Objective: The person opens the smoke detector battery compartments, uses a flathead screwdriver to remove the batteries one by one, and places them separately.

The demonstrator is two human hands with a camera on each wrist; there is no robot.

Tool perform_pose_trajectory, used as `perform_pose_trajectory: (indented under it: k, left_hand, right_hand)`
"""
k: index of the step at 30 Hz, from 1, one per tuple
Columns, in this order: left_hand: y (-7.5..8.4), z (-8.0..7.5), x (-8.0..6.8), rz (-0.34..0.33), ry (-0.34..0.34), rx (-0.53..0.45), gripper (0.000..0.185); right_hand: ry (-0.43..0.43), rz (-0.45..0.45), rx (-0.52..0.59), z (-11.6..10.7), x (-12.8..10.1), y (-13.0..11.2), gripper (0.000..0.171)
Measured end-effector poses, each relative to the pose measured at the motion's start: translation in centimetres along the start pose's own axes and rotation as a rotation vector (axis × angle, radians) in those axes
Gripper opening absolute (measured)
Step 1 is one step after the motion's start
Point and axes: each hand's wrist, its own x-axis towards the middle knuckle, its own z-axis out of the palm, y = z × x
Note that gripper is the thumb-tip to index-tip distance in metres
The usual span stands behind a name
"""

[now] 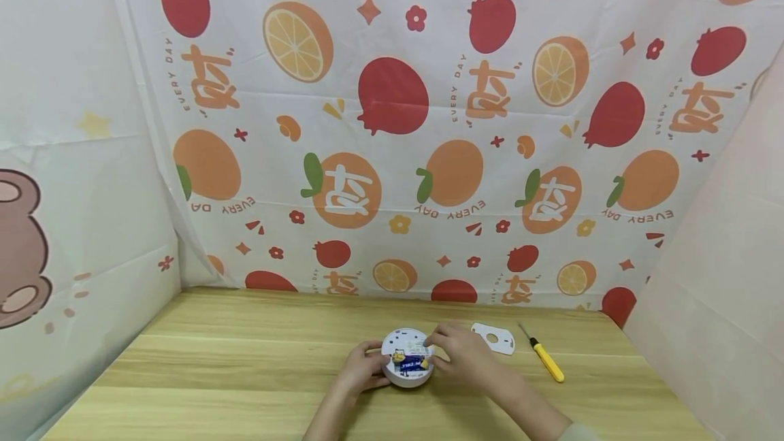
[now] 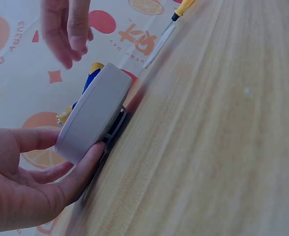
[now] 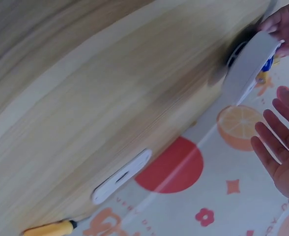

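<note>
A round white device (image 1: 407, 380), which looks like a smoke detector, sits on the wooden table with its underside up. My left hand (image 1: 360, 369) grips its left side; the left wrist view shows the thumb (image 2: 85, 169) low on the casing and fingers at the rim. A blue and yellow battery (image 1: 412, 364) protrudes from the device's upper face; how far it is seated I cannot tell. Over the device's right edge hovers my right hand (image 1: 462, 352). In the right wrist view its fingers (image 3: 277, 130) are spread loosely, apart from the device, holding nothing.
Behind my right hand lies a flat white mounting plate (image 1: 503, 340) with a round hole. A yellow-handled screwdriver (image 1: 549, 363) rests to its right. Patterned cloth (image 1: 392, 155) hangs along the table's back edge, with pale cloth at both sides.
</note>
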Motion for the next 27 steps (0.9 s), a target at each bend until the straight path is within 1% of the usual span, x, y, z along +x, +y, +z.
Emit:
perform_pose_trajectory:
  k: [3, 7, 19, 27]
  left_hand:
    - [0.0, 0.0, 0.0, 0.0, 0.005, 0.008, 0.047]
    - [0.0, 0.0, 0.0, 0.001, 0.005, 0.012, 0.047]
    - [0.1, 0.2, -0.1, -0.01, -0.005, 0.016, 0.047]
    - [0.1, 0.1, 0.0, -0.02, -0.017, 0.024, 0.046]
  right_hand:
    - [-0.006, -0.02, -0.003, 0.4, 0.4, -0.4, 0.019]
    - [-0.018, -0.019, -0.01, 0.8, 0.7, -0.8, 0.017]
    - [-0.05, -0.011, -0.092, 1.4, 0.6, -1.4, 0.02]
    - [-0.07, 0.003, -0.072, 1.4, 0.8, -1.7, 0.02]
